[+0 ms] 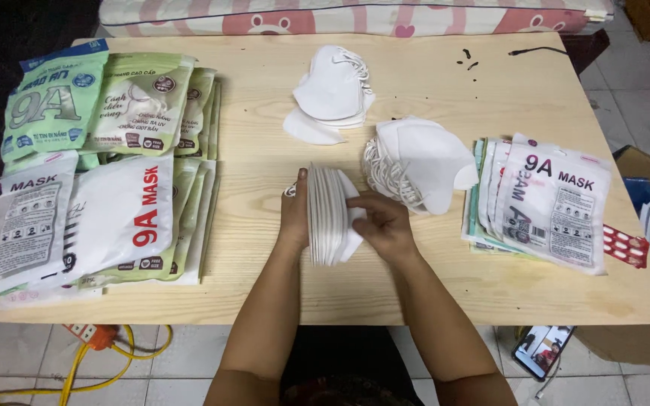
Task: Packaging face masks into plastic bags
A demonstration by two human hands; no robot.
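A stack of white face masks (329,216) stands on edge at the middle of the wooden surface (430,293), pressed between both hands. The left hand (293,214) lies flat against the stack's left side; the right hand (385,224) closes its fingers on the right side, so the stack is clamped between the two. Just behind it lie two loose piles of masks, one near the far edge (332,94) and one to the right (419,162), neither in any packet. Flat printed packets are stacked on the left (99,173), green ones over white ones, and a smaller stack of packets (551,199) lies on the right. Whether these packets are filled cannot be told.
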